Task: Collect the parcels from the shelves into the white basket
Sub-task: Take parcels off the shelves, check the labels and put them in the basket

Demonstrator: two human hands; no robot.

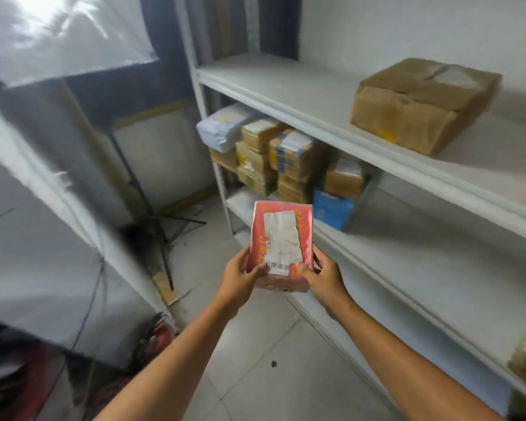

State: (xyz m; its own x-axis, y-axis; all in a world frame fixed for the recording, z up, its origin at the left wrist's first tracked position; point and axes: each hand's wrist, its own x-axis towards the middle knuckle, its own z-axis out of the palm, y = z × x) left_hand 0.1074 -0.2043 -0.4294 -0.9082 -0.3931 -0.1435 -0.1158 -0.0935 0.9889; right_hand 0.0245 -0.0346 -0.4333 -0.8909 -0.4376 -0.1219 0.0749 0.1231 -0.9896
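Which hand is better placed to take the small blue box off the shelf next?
Probably right: the right hand grips the red plastic-wrapped parcel beside the shelf, nearer the small blue box than the left hand.

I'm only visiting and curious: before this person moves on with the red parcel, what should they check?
1. Fingers of the left hand curl round the red plastic-wrapped parcel with white label: ok.
2. Fingers of the right hand curl round it too: ok.
3. Parcel free of the white metal shelves: ok.
4. Place of the white basket: cannot tell, not in view.
5. Shelves emptied: not ok; large brown cardboard box and stacked parcels remain.
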